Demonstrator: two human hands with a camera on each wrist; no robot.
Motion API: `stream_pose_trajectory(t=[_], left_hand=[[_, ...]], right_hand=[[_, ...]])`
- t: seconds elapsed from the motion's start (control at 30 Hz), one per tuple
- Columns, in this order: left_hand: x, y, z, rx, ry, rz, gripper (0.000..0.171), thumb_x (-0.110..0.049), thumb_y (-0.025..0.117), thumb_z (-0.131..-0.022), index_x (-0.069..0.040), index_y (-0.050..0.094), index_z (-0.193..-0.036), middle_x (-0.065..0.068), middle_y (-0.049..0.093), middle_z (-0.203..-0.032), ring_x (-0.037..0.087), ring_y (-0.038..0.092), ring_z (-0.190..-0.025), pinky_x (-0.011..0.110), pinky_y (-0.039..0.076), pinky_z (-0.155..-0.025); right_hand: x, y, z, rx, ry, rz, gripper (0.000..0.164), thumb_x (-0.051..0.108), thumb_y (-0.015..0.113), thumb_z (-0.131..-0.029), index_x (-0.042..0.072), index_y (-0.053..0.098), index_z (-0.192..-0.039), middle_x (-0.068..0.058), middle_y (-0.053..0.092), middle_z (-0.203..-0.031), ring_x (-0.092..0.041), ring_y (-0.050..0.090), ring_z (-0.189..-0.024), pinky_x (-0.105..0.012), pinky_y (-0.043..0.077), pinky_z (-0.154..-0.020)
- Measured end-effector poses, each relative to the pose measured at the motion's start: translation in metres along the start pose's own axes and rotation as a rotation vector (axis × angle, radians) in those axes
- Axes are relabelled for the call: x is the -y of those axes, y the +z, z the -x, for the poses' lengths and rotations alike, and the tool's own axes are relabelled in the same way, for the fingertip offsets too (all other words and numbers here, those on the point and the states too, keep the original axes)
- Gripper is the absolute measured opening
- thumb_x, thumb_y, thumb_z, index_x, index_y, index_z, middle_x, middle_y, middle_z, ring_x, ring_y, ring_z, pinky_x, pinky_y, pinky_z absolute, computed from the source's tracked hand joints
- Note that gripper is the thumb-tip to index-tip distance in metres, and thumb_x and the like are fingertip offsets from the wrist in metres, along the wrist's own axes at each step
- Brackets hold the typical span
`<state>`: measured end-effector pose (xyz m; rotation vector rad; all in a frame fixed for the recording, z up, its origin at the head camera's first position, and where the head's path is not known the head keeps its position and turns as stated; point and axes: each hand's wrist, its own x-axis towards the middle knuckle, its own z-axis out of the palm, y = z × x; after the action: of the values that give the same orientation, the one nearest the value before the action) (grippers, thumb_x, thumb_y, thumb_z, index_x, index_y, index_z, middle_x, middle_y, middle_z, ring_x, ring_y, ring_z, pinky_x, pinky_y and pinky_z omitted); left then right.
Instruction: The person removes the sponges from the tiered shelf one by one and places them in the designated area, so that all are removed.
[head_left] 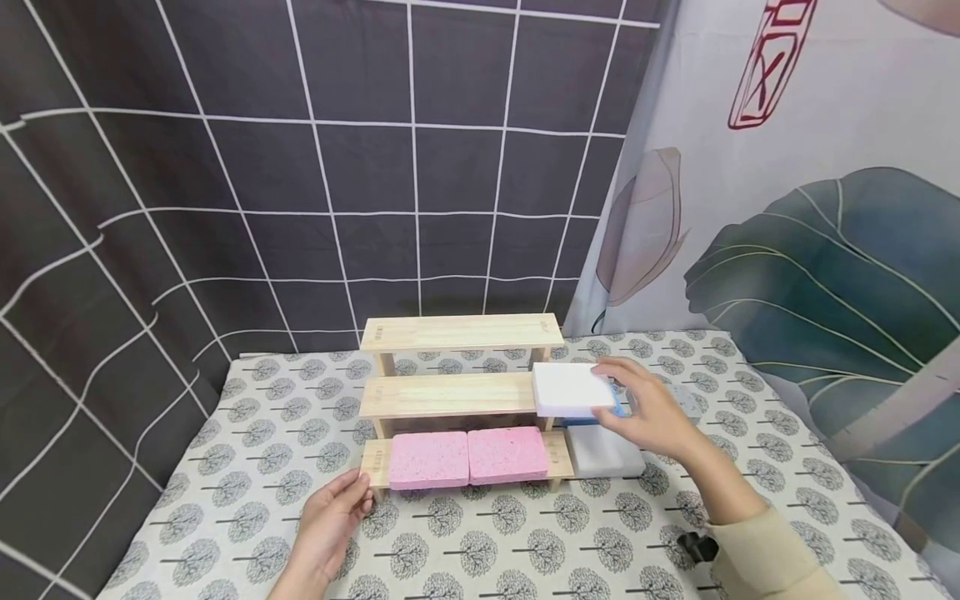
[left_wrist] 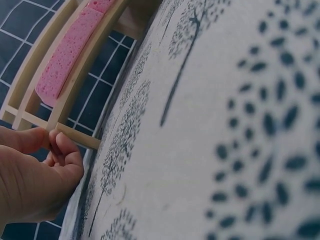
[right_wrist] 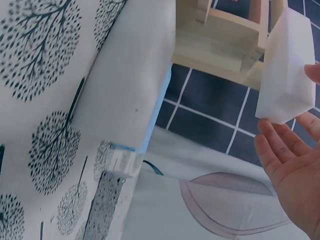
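A three-step wooden shelf rack (head_left: 446, 396) stands on the table. Two pink sponges (head_left: 429, 460) lie side by side on its lowest step. With thumb and fingers, my left hand (head_left: 330, 517) pinches the left end of that step; the left wrist view shows the fingertips (left_wrist: 61, 142) at the wood. My right hand (head_left: 648, 408) grips a white sponge block (head_left: 570, 388) by its right side, thumb in front and fingers behind. This block overlaps the right end of the middle step in the head view. The right wrist view shows the white block (right_wrist: 287, 70) beside the rack.
Right of the rack, another white block (head_left: 606, 452) lies on the patterned tablecloth (head_left: 420, 533), with a blue piece (head_left: 577, 419) behind it. A grey speckled block (head_left: 684, 402) sits farther right. Dark gridded cloth (head_left: 360, 167) hangs behind. A small black object (head_left: 697, 547) is by the right sleeve.
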<state>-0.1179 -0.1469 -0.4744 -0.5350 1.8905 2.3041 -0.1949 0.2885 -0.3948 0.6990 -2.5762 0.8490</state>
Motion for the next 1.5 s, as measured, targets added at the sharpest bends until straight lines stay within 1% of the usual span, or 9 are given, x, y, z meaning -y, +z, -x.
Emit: stream_pose_trajectory(t=[0.3, 0.47, 0.63, 0.87, 1.07, 1.27, 1.33, 1.43, 1.5], left_hand=[[0.000, 0.001, -0.001, -0.013, -0.016, -0.008, 0.053, -0.012, 0.055, -0.104, 0.016, 0.035, -0.145, 0.006, 0.061, -0.102, 0.009, 0.057, -0.088, 0.018, 0.055, -0.078], [0.001, 0.001, -0.002, -0.015, -0.020, -0.006, 0.054, -0.012, 0.056, -0.104, 0.016, 0.035, -0.145, 0.006, 0.062, -0.102, 0.008, 0.058, -0.087, 0.018, 0.055, -0.078], [0.002, -0.001, -0.001, -0.013, -0.021, -0.001, 0.054, -0.012, 0.055, -0.104, 0.016, 0.034, -0.146, 0.005, 0.062, -0.101, 0.008, 0.058, -0.086, 0.018, 0.055, -0.077], [0.000, 0.000, -0.001, -0.014, -0.028, -0.004, 0.054, -0.013, 0.055, -0.105, 0.015, 0.034, -0.146, 0.006, 0.062, -0.103, 0.008, 0.058, -0.088, 0.018, 0.055, -0.079], [0.000, 0.000, -0.001, -0.009, -0.017, -0.002, 0.054, -0.012, 0.055, -0.104, 0.015, 0.034, -0.146, 0.005, 0.062, -0.102, 0.008, 0.058, -0.088, 0.017, 0.054, -0.079], [0.001, 0.000, -0.001, -0.011, -0.016, -0.008, 0.053, -0.011, 0.055, -0.104, 0.015, 0.035, -0.145, 0.004, 0.062, -0.102, 0.008, 0.058, -0.087, 0.017, 0.054, -0.079], [0.001, 0.000, -0.001, -0.011, -0.016, -0.008, 0.054, -0.012, 0.056, -0.104, 0.015, 0.035, -0.146, 0.004, 0.062, -0.102, 0.008, 0.058, -0.088, 0.017, 0.055, -0.079], [0.001, 0.000, -0.002, -0.011, -0.016, -0.010, 0.054, -0.011, 0.056, -0.104, 0.015, 0.035, -0.145, 0.004, 0.062, -0.102, 0.008, 0.057, -0.088, 0.017, 0.055, -0.079], [0.001, 0.000, -0.002, -0.013, -0.015, -0.010, 0.053, -0.011, 0.056, -0.104, 0.015, 0.035, -0.145, 0.004, 0.062, -0.101, 0.008, 0.057, -0.088, 0.017, 0.055, -0.079]], right_hand=[[-0.009, -0.011, 0.011, -0.036, 0.006, 0.027, 0.052, 0.009, 0.080, -0.077, 0.003, 0.063, -0.126, -0.020, 0.057, -0.137, -0.046, 0.054, -0.122, -0.071, 0.043, -0.097], [-0.017, -0.016, 0.017, -0.040, 0.030, 0.031, 0.053, 0.008, 0.080, -0.078, 0.003, 0.063, -0.127, -0.022, 0.056, -0.138, -0.047, 0.053, -0.123, -0.072, 0.042, -0.097], [-0.022, -0.021, 0.022, -0.028, 0.061, 0.025, 0.053, 0.008, 0.080, -0.078, 0.005, 0.062, -0.128, -0.021, 0.056, -0.138, -0.047, 0.052, -0.123, -0.074, 0.041, -0.096], [-0.032, -0.028, 0.032, -0.031, 0.041, 0.023, 0.055, 0.004, 0.080, -0.076, 0.002, 0.062, -0.128, -0.022, 0.056, -0.137, -0.047, 0.054, -0.120, -0.068, 0.046, -0.095], [-0.039, -0.035, 0.040, -0.009, 0.080, 0.020, 0.058, 0.004, 0.081, -0.075, 0.001, 0.060, -0.129, -0.027, 0.053, -0.139, -0.051, 0.053, -0.120, -0.070, 0.046, -0.094], [-0.049, -0.040, 0.049, 0.005, 0.111, 0.043, 0.061, 0.006, 0.083, -0.074, 0.002, 0.060, -0.130, -0.025, 0.055, -0.137, -0.048, 0.054, -0.117, -0.070, 0.046, -0.092], [-0.053, -0.041, 0.052, -0.002, 0.098, 0.066, 0.061, 0.007, 0.084, -0.073, 0.003, 0.061, -0.129, -0.023, 0.058, -0.134, -0.045, 0.056, -0.115, -0.064, 0.049, -0.092], [-0.059, -0.041, 0.057, -0.013, 0.070, 0.077, 0.062, 0.006, 0.085, -0.070, 0.002, 0.062, -0.127, -0.021, 0.060, -0.130, -0.040, 0.058, -0.111, -0.033, 0.050, -0.098], [-0.062, -0.041, 0.060, -0.017, 0.065, 0.079, 0.062, 0.005, 0.085, -0.069, 0.002, 0.063, -0.127, -0.020, 0.060, -0.130, -0.035, 0.058, -0.111, -0.012, 0.043, -0.097]])
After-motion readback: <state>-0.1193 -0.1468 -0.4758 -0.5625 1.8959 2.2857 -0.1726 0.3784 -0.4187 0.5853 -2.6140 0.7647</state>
